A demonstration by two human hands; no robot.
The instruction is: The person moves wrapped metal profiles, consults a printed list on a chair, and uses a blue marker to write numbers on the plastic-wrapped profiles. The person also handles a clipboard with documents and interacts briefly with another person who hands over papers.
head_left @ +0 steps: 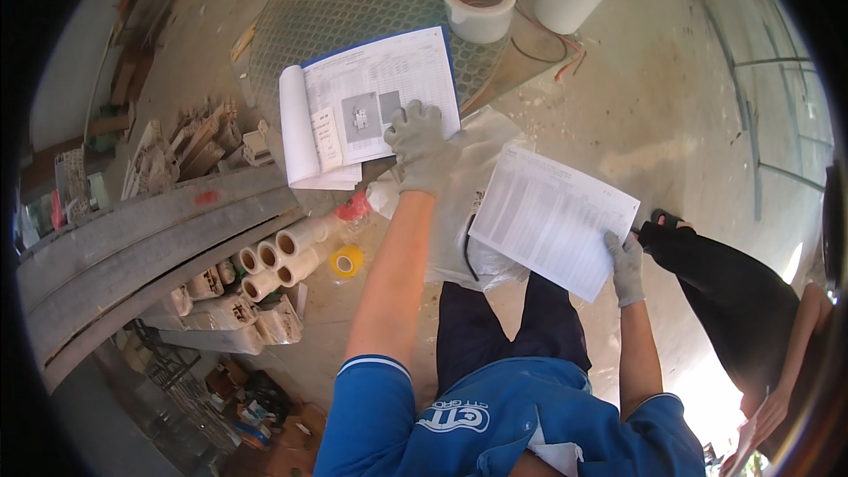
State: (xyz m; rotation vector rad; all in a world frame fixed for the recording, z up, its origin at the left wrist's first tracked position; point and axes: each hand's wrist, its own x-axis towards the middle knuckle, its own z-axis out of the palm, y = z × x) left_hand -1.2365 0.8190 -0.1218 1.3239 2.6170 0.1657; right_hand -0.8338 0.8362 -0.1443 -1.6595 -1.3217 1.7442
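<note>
Documents (pixel 397 66) backed in blue lie at the near edge of a patterned tabletop (pixel 380 0) in the head view, beneath a gloved left hand (pixel 420 143) resting with fingers spread, while the gloved right hand (pixel 627 267) grasps a printed sheet (pixel 552 216) by its right-hand edge.

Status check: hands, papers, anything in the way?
Left hand on paper stack, covering part of it. Right hand holding loose sheet by its edge. White tub beyond paper stack.
</note>
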